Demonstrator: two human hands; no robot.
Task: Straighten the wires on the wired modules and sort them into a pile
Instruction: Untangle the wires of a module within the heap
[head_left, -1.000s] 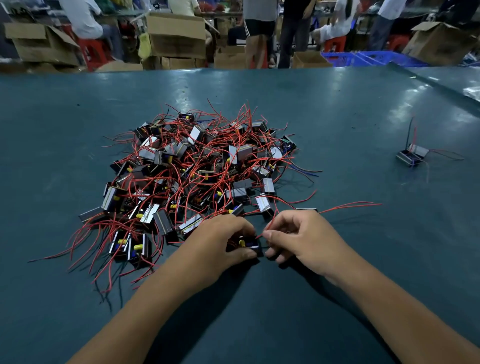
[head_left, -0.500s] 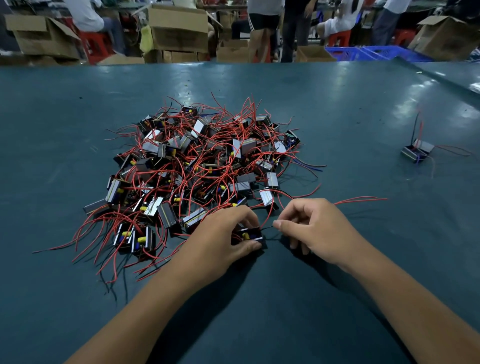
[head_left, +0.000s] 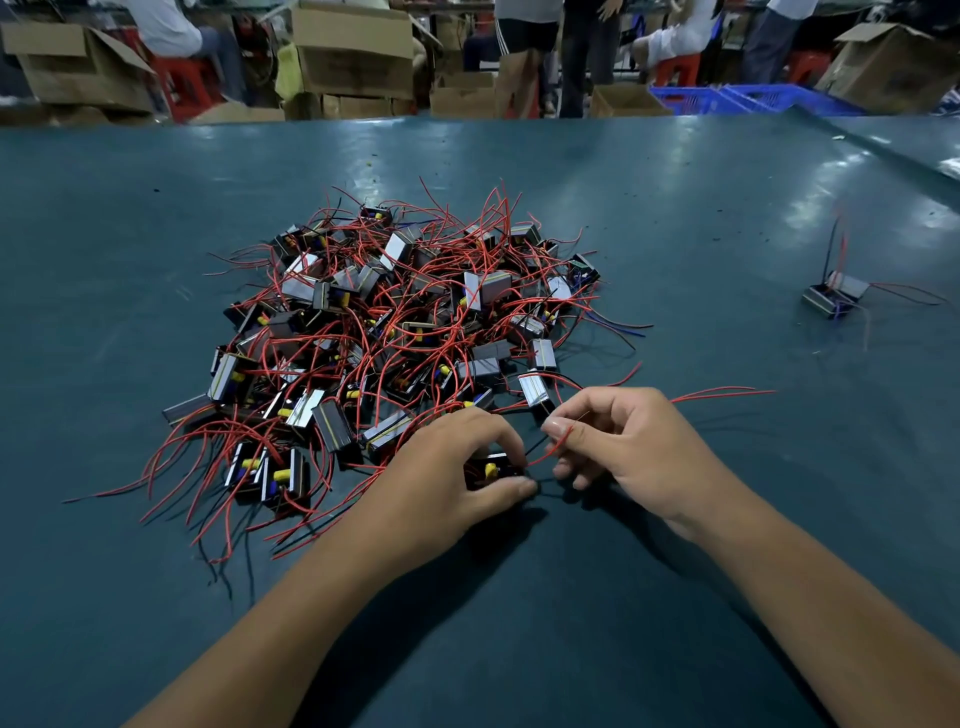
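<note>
Dark teal matting covers the worktable (head_left: 675, 597) on which both forearms rest. Nearest, the left hand (head_left: 447, 478) curls its thumb and fingers round a small black wired module (head_left: 491, 470) with a yellow part, holding it on the mat. Just beside it, the right hand (head_left: 628, 441) pinches that module's red wire (head_left: 550, 451) between thumb and forefinger; more red wire trails out to the right past the knuckles. Beyond the hands lies a big tangled heap of modules (head_left: 395, 332) and red leads. Well apart, far right, sits a small pile of two modules (head_left: 836, 296). Behind the table stand cardboard boxes (head_left: 353, 52) and blue crates (head_left: 753, 98).
</note>
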